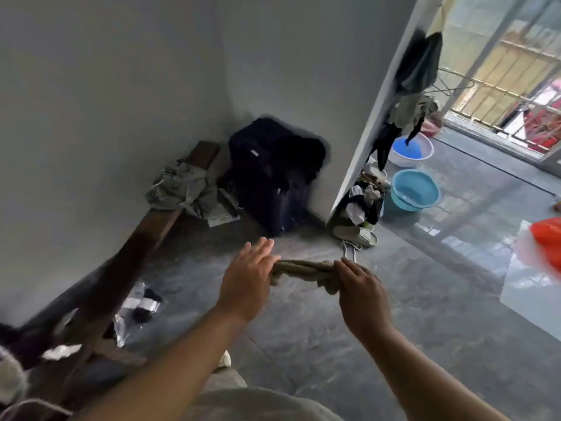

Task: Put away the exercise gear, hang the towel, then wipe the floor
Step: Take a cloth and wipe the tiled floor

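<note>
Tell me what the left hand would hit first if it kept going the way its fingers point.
Probably the dark suitcase in the corner. The left hand points up and slightly right over bare floor, with nothing visible between. Depth is unclear, so it might reach the floor before the case.

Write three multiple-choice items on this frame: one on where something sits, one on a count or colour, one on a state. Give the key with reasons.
1. Where is the dark suitcase?
A. In the corner of the two walls
B. On the balcony
C. On the wooden bench

2. How many blue basins are on the floor by the doorway?
A. One
B. Two
C. Four

3. How is the cloth held?
A. Spread flat on the floor
B. Hanging from a hook
C. Twisted and bunched between both hands

Key: 1 A, it stands where the walls meet, beside the bench. 2 B, a near basin and a far basin show. 3 C, the left hand and right hand each grip an end above the floor.
</note>
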A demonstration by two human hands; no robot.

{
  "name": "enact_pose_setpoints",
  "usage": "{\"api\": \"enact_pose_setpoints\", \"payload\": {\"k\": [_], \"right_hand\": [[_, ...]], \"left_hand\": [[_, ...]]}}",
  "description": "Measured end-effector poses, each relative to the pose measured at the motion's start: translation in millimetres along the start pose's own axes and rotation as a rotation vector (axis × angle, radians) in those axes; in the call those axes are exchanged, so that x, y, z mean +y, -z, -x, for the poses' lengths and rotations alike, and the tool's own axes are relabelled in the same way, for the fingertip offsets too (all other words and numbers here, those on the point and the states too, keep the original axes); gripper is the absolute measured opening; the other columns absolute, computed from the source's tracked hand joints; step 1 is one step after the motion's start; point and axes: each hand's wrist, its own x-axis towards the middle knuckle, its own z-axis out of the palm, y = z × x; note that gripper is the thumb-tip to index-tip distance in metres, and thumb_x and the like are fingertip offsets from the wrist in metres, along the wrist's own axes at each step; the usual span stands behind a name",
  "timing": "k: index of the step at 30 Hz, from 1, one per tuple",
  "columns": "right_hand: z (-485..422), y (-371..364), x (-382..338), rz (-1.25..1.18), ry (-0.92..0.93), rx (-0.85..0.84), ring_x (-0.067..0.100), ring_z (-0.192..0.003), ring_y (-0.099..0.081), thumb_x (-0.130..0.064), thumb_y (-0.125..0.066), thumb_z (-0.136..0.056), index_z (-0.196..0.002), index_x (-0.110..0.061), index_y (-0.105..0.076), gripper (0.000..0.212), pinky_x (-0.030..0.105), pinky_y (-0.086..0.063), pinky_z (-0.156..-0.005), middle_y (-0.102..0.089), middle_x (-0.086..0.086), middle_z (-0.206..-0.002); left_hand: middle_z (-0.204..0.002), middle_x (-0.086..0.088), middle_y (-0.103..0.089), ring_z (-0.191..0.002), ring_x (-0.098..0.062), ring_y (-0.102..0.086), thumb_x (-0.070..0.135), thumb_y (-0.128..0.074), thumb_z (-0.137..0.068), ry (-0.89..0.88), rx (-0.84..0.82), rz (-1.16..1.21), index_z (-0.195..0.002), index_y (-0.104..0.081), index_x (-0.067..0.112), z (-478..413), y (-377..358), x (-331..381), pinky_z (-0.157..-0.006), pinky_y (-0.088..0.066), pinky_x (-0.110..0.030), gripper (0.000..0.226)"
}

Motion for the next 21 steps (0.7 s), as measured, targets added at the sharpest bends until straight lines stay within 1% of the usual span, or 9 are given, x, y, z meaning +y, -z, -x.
{"api": "enact_pose_setpoints", "payload": {"k": [2, 4, 7, 9, 11, 14, 16, 18, 21], "right_hand": [[-24.1, -17.0, -31.7, 0.014, 0.052, -0.029, 0.020, -0.089, -0.062, -0.008, -0.059, -0.079, -0.090, -0.025, -0.060, 0.020, 0.033, -0.048, -0.069, -0.063, -0.010, -0.093], [-48.0, -37.1, -66.6, 0.007, 0.086, -0.039, 0.021, -0.086, -0.064, -0.004, -0.062, -0.078, -0.092, -0.023, -0.063, 0.024, 0.033, -0.050, -0.069, -0.066, -0.008, -0.093], [-79.8, -69.5, -121.2, 0.033, 0.151, -0.078, 0.022, -0.086, -0.066, 0.002, -0.066, -0.075, -0.092, -0.022, -0.067, 0.030, 0.032, -0.050, -0.071, -0.070, -0.006, -0.095], [-100.5, -89.1, -157.6, 0.032, 0.181, -0.131, 0.020, -0.085, -0.065, 0.000, -0.065, -0.079, -0.093, -0.025, -0.066, 0.029, 0.032, -0.050, -0.070, -0.070, -0.008, -0.095], [-116.8, -105.6, -191.3, 0.009, 0.201, -0.163, 0.020, -0.085, -0.066, -0.003, -0.064, -0.084, -0.099, -0.026, -0.068, 0.028, 0.031, -0.051, -0.068, -0.071, -0.007, -0.097], [-137.8, -122.4, -236.7, 0.014, 0.241, -0.187, 0.020, -0.091, -0.068, -0.007, -0.065, -0.087, -0.110, -0.026, -0.071, 0.030, 0.032, -0.055, -0.074, -0.072, -0.006, -0.107], [-151.9, -132.3, -260.0, 0.007, 0.291, -0.224, 0.018, -0.086, -0.068, -0.008, -0.065, -0.088, -0.107, -0.027, -0.071, 0.028, 0.033, -0.057, -0.072, -0.072, -0.008, -0.102], [-166.1, -142.9, -277.6, 0.018, 0.342, -0.278, 0.011, -0.078, -0.065, -0.010, -0.066, -0.089, -0.099, -0.031, -0.069, 0.023, 0.032, -0.058, -0.069, -0.069, -0.012, -0.093], [-190.0, -161.9, -295.0, 0.047, 0.401, -0.356, 0.006, -0.077, -0.062, -0.015, -0.064, -0.091, -0.094, -0.034, -0.066, 0.020, 0.027, -0.056, -0.069, -0.065, -0.015, -0.088]], "left_hand": [[-0.142, -0.011, -0.057, -0.137, -0.026, -0.047, 0.016, -0.039, -0.091, 0.057, 0.044, -0.018, -0.116, -0.069, 0.012, 10.4, 13.2, -34.4, -0.115, -0.034, -0.045, 0.040], [-0.141, -0.010, -0.058, -0.136, -0.025, -0.049, 0.017, -0.044, -0.092, 0.096, 0.083, -0.043, -0.114, -0.070, 0.013, 18.7, 26.4, -73.2, -0.113, -0.034, -0.044, 0.034], [-0.139, -0.013, -0.059, -0.135, -0.028, -0.050, 0.018, -0.044, -0.091, 0.170, 0.142, -0.029, -0.109, -0.071, 0.011, 30.3, 44.8, -134.7, -0.113, -0.038, -0.048, 0.032], [-0.138, -0.014, -0.060, -0.134, -0.028, -0.051, 0.020, -0.042, -0.092, 0.227, 0.165, -0.022, -0.107, -0.072, 0.011, 39.7, 57.3, -174.1, -0.111, -0.040, -0.050, 0.034], [-0.139, -0.013, -0.059, -0.136, -0.027, -0.049, 0.023, -0.040, -0.095, 0.269, 0.168, -0.037, -0.109, -0.072, 0.012, 52.7, 67.8, -207.3, -0.112, -0.040, -0.049, 0.036], [-0.140, -0.012, -0.058, -0.137, -0.027, -0.048, 0.023, -0.044, -0.095, 0.328, 0.186, -0.062, -0.111, -0.069, 0.013, 70.9, 78.6, -247.5, -0.113, -0.037, -0.047, 0.031], [-0.141, -0.010, -0.058, -0.138, -0.025, -0.047, 0.016, -0.054, -0.094, 0.383, 0.193, -0.084, -0.112, -0.068, 0.015, 81.4, 79.1, -268.0, -0.114, -0.036, -0.045, 0.022], [-0.140, -0.010, -0.059, -0.138, -0.024, -0.047, 0.010, -0.064, -0.090, 0.456, 0.194, -0.080, -0.110, -0.068, 0.015, 88.8, 77.7, -283.3, -0.114, -0.036, -0.045, 0.021], [-0.145, -0.007, -0.055, -0.141, -0.020, -0.042, 0.015, -0.061, -0.093, 0.582, 0.138, -0.073, -0.115, -0.068, 0.019, 94.9, 75.3, -301.2, -0.118, -0.032, -0.043, 0.024]]}}
